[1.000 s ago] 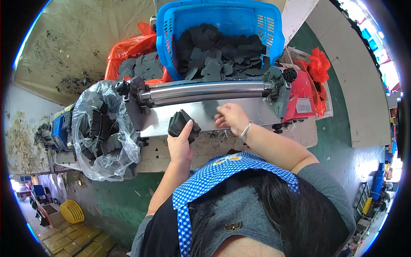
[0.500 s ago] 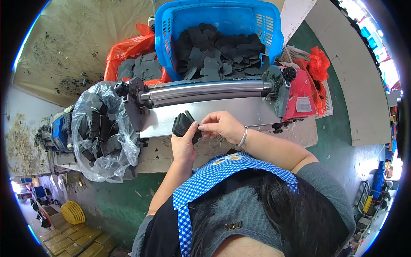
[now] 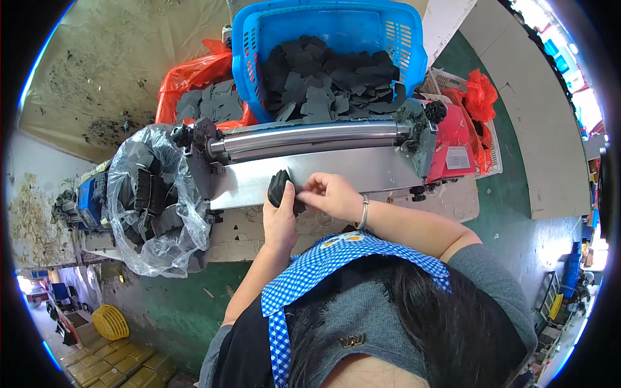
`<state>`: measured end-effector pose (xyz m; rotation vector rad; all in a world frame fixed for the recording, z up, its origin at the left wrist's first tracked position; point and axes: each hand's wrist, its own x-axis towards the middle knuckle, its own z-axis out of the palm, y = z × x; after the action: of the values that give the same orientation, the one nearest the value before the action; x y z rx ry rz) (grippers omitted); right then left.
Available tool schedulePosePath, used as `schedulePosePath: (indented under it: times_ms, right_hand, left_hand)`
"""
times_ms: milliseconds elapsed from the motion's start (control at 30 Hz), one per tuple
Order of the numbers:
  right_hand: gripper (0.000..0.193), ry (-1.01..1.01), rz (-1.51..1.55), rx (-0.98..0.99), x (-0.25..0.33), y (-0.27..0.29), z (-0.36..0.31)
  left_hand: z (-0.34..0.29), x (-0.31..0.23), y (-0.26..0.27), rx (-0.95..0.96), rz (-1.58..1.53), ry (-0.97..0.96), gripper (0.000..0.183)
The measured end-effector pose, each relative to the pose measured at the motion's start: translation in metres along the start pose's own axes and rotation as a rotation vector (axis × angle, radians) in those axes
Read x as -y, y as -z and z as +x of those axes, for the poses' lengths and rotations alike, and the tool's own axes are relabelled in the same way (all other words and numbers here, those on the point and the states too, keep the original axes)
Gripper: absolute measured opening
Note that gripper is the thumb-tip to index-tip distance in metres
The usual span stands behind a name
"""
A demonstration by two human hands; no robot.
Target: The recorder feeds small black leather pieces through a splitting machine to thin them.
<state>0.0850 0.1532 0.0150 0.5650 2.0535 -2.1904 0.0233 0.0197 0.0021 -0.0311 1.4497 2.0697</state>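
My left hand point(image 3: 280, 216) grips a small stack of black flat pieces point(image 3: 279, 187), its thumb pressed across the near side. Close beside the stack, my right hand point(image 3: 328, 196) has its thumb and fingers pinched together at the stack's right edge; what sits between those fingertips is too small to make out. Both hands are over the front edge of a shiny metal plate point(image 3: 330, 169). Behind that plate run the steel rollers point(image 3: 310, 137) of a machine. A blue basket point(image 3: 330, 19) heaped with loose black pieces point(image 3: 323, 77) stands beyond the rollers.
Left of the plate, a clear plastic bag point(image 3: 158, 249) holds bundled black pieces. A red bag point(image 3: 194, 76) with more flat pieces lies behind it. The machine's red housing point(image 3: 453, 145) is at the right, by a white crate point(image 3: 497, 145). A yellow basket point(image 3: 110, 321) sits lower left.
The stack in my left hand has turned more upright and its fanned edges look closer together. My right hand has shifted slightly, staying beside the stack.
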Motion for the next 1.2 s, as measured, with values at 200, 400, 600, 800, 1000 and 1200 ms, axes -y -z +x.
schedulePosePath:
  times_ms: [200,400,600,800,1000,1200]
  right_hand:
    - [0.019,-0.279,0.504,-0.447,-0.018,0.044,0.025]
    - [0.025,0.248,-0.223,-0.286,0.011,0.0,-0.006]
    - [0.037,0.319,-0.447,-0.151,0.008,-0.009,-0.011]
    - [0.024,0.37,-0.208,-0.193,-0.013,-0.009,-0.004]
    - [0.027,-0.382,0.375,-0.306,-0.011,0.025,0.016]
    - [0.027,-0.169,0.349,-0.449,-0.008,0.02,0.021]
  left_hand:
    - [0.0,-0.009,0.017,0.14,-0.185,0.107,0.03]
    - [-0.005,-0.015,0.009,0.12,-0.18,0.027,0.029]
    - [-0.006,-0.007,0.007,0.025,-0.22,0.052,0.032]
    - [-0.007,-0.015,0.009,0.017,-0.146,0.032,0.028]
    - [-0.002,-0.022,0.023,-0.01,-0.03,-0.12,0.029]
    - [-0.001,-0.02,0.022,-0.076,0.067,-0.145,0.028]
